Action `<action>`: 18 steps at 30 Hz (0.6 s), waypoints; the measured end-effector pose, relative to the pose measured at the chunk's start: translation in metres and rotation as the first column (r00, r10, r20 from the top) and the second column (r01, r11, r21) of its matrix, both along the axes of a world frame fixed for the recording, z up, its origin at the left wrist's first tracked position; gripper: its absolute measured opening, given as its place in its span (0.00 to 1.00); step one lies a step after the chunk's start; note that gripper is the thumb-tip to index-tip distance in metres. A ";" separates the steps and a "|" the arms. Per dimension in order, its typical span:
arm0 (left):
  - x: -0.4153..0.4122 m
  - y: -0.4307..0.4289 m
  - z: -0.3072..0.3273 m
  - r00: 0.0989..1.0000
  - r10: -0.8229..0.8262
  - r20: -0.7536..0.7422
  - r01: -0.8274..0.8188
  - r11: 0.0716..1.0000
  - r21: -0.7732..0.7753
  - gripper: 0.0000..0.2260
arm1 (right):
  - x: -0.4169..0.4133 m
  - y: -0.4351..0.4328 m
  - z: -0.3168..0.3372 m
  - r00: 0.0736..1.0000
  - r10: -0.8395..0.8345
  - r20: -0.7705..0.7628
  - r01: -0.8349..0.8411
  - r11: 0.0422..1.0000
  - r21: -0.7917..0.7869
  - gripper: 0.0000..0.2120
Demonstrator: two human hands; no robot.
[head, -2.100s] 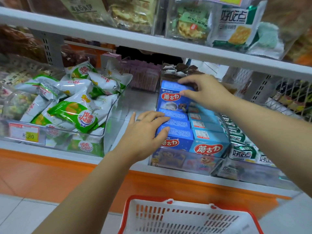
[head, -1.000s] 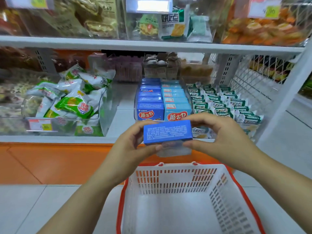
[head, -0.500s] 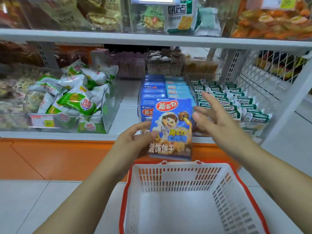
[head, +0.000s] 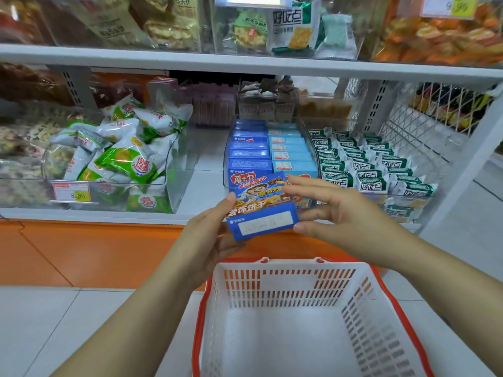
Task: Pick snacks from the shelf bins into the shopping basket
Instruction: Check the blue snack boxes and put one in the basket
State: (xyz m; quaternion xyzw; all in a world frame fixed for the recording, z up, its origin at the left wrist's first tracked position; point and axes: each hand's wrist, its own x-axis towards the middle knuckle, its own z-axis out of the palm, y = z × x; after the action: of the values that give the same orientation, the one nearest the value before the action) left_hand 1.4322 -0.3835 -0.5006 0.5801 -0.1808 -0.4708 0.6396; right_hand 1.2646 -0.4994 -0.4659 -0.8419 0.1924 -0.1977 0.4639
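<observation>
I hold a blue biscuit box (head: 261, 208) with a cartoon face in front of the shelf, above the far rim of the white and red shopping basket (head: 299, 289). My left hand (head: 209, 238) grips the box from its left side and underneath, thumb on the front. My right hand (head: 334, 213) has straight fingers that touch the box's right edge. The basket holds nothing. Behind the box, a clear bin (head: 226, 161) holds rows of the same blue boxes (head: 250, 151).
A clear bin of green and white snack bags (head: 125, 159) stands at the left with a price tag (head: 71, 192). Green-labelled small packets (head: 367, 164) fill the bin at the right. An upper shelf (head: 245, 62) with more snacks runs overhead. Grey floor tiles lie below.
The box has tilted back so its lower end faces me, and it sits slightly lower. My right hand moved in from apart to touch the box's right edge.
</observation>
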 end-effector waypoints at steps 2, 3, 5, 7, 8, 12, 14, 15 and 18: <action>-0.002 0.002 0.004 0.996 -0.020 -0.085 0.018 1.000 -0.019 0.11 | -0.002 -0.003 0.000 1.000 -0.010 0.008 0.009 0.999 0.052 0.26; -0.004 0.003 0.006 0.991 -0.045 -0.123 0.042 0.999 -0.030 0.11 | -0.004 -0.005 0.000 1.000 -0.017 0.009 0.016 0.996 0.092 0.26; -0.008 0.005 0.010 0.980 -0.097 -0.171 0.091 0.995 -0.045 0.12 | -0.008 -0.011 -0.001 0.999 -0.035 0.008 0.033 0.985 0.172 0.26; -0.014 0.004 0.012 0.975 -0.112 -0.192 0.103 0.993 -0.053 0.11 | -0.012 -0.017 -0.003 0.999 -0.040 0.003 0.038 0.972 0.231 0.26; -0.017 0.003 0.012 0.976 -0.112 -0.185 0.104 0.993 -0.051 0.11 | -0.013 -0.018 -0.005 0.999 -0.040 -0.008 0.041 0.969 0.244 0.25; -0.020 -0.001 0.008 0.983 -0.125 -0.132 0.121 0.992 -0.035 0.14 | -0.014 -0.022 -0.011 0.997 -0.061 -0.045 0.071 0.963 0.260 0.24; -0.017 -0.001 0.008 0.985 -0.122 -0.122 0.120 0.992 -0.027 0.15 | -0.013 -0.024 -0.012 0.997 -0.066 -0.025 0.071 0.949 0.307 0.22; -0.016 -0.001 0.007 0.986 -0.126 -0.110 0.123 0.992 -0.031 0.14 | -0.013 -0.025 -0.012 0.997 -0.074 -0.006 0.071 0.935 0.347 0.22; -0.015 -0.001 0.004 0.996 -0.082 0.038 0.084 0.995 -0.062 0.18 | -0.009 -0.025 -0.011 0.993 -0.107 0.046 0.078 0.901 0.427 0.22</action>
State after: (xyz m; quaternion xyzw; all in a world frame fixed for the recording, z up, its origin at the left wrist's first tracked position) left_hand 1.4167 -0.3844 -0.4969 0.5597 -0.2307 -0.4809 0.6342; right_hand 1.2551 -0.5242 -0.4765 -0.7037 0.2545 -0.2015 0.6320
